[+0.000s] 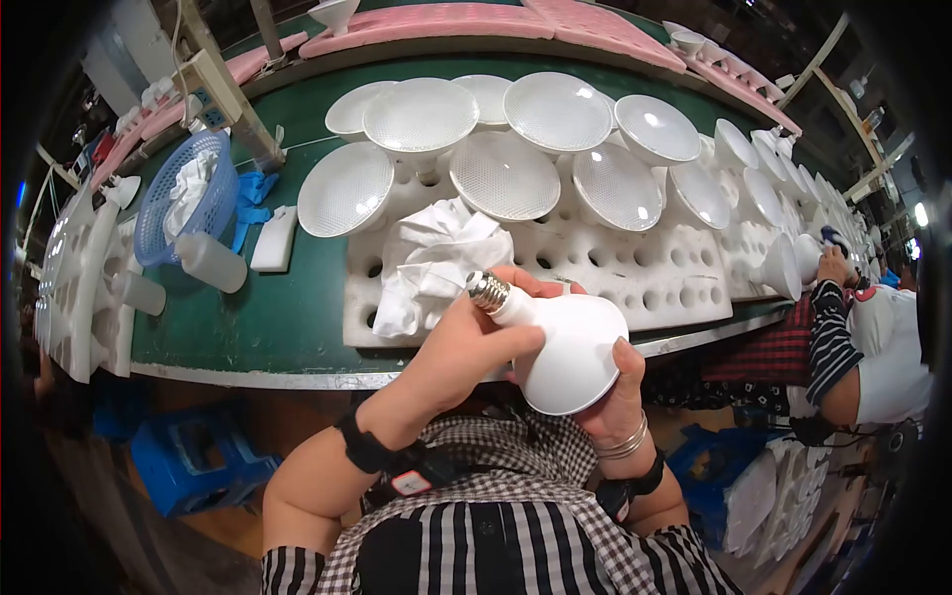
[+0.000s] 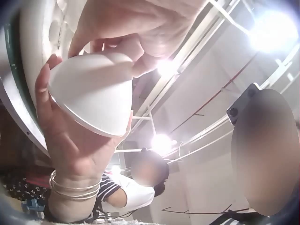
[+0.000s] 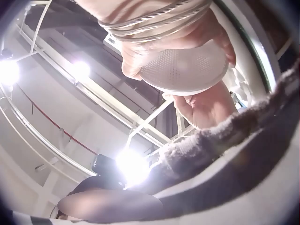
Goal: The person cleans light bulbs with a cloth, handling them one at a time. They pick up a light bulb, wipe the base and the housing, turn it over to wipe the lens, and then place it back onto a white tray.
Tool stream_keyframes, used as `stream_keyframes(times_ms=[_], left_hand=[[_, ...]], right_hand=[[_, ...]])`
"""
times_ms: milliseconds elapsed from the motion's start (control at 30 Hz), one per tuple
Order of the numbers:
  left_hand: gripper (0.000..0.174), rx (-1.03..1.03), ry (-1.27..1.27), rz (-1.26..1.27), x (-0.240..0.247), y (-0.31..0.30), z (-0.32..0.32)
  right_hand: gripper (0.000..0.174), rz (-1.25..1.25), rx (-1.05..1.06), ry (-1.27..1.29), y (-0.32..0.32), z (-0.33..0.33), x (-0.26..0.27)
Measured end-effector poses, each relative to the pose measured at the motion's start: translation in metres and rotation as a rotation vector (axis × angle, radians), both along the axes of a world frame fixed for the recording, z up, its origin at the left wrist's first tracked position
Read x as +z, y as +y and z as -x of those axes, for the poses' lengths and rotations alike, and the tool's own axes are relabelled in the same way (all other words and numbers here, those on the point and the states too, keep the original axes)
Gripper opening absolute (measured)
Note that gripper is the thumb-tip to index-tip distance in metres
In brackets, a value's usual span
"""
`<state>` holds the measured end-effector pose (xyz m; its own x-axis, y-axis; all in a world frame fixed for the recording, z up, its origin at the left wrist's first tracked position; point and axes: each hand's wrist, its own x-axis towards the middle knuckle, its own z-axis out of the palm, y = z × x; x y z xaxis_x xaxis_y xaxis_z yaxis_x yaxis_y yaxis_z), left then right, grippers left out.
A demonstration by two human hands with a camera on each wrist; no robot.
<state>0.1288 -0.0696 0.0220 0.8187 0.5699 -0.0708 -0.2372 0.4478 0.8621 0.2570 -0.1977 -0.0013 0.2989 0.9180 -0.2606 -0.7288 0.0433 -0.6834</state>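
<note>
A white cone-shaped lamp [image 1: 575,352] with a silver screw base is held above the table's front edge, tilted with its base to the upper left. The left hand [image 1: 461,347] grips its neck, thumb along the white housing. Around the wide rim curl the fingers and thumb of the right hand [image 1: 620,397]. In the left wrist view the lamp [image 2: 96,91] sits between the left hand [image 2: 136,28] above and the right hand [image 2: 77,145] below. The right wrist view shows its dimpled lens [image 3: 185,70], with the right hand [image 3: 173,42] across it and the left hand [image 3: 211,108] beyond.
A white cloth [image 1: 431,263] lies on a foam tray [image 1: 635,273] with holes. Several lamps [image 1: 506,177] stand behind it, lenses up. At left are a blue basket [image 1: 156,213], bottles [image 1: 211,263] and a white block [image 1: 275,238]. Another person [image 1: 873,337] works at right.
</note>
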Motion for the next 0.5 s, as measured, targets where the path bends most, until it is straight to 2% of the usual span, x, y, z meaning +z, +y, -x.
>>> stream_keyframes(times_ms=[67, 133, 233, 300, 333, 367, 433, 467, 500], left_hand=[[0.027, 0.005, -0.010, 0.014, -0.003, -0.005, 0.002], [0.028, 0.019, -0.024, 0.021, -0.005, -0.006, 0.000], [0.026, 0.132, 0.040, -0.026, -0.009, -0.005, -0.006], [0.019, 0.225, 0.161, -0.036, -0.008, -0.002, -0.007], [0.023, 0.350, 0.095, -0.010, -0.009, -0.002, -0.009], [0.023, 0.346, 0.092, -0.012, -0.013, 0.003, -0.006], [0.018, 0.562, -0.072, -0.269, -0.025, 0.025, 0.011], [0.018, 0.550, -0.076, -0.267, -0.031, 0.035, 0.017], [0.018, 0.624, 0.088, -0.829, -0.035, 0.044, 0.023]], right_hand=[[0.104, -0.020, -0.003, -0.008, -0.002, 0.000, -0.001], [0.108, -0.042, -0.037, -0.188, 0.000, 0.002, -0.002], [0.112, -0.067, -0.035, -0.319, -0.002, 0.008, -0.006], [0.115, -0.075, -0.041, -0.323, -0.002, 0.006, -0.009], [0.114, -0.062, -0.022, -0.290, -0.002, 0.003, -0.009], [0.112, -0.048, -0.006, -0.254, -0.003, 0.001, -0.009], [0.109, -0.052, -0.026, -0.184, -0.005, -0.004, -0.006], [0.107, -0.051, -0.050, -0.143, -0.008, -0.007, -0.004], [0.106, -0.050, -0.072, -0.103, -0.012, -0.011, -0.003]])
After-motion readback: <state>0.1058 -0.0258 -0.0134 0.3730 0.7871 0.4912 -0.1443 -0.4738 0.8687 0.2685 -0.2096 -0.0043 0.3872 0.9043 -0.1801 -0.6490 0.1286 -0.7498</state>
